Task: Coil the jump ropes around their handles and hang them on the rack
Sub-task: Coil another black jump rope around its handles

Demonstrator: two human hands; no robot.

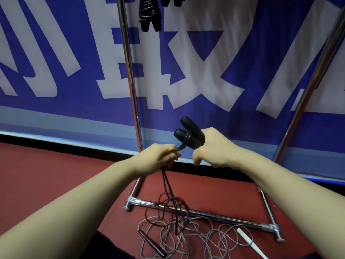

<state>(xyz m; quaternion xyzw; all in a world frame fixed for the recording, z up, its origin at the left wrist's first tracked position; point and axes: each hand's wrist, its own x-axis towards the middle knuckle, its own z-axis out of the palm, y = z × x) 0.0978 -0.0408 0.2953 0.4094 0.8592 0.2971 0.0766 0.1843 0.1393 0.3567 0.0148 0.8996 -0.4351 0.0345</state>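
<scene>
Two black handles (190, 131) sit side by side in the right hand (214, 149). Its fingers curl round their near ends, and the far ends poke up and to the left, clear of the fist. One turn of dark rope (183, 144) loops round the handles just beside the fist, then runs a short way left into the left hand (156, 157), which pinches it between thumb and fingers. Both hands hang in the air, near each other, above the base of the rack (128, 71).

Below the left hand two strands of the rope drop to the red floor (56, 174) and end in a loose tangle across the rack's near base bar. A grey rope (179, 227) is mixed into that tangle and sprawls nearer and to the right. A slim dark handle (152, 243) lies at its near left and a white handle (246, 239) at its right.

At the top, a coiled rope (149, 14) hangs just right of the rack's left post, with another dark bundle partly in view beside it. Behind the rack stands a blue banner (186, 109) with large white characters.
</scene>
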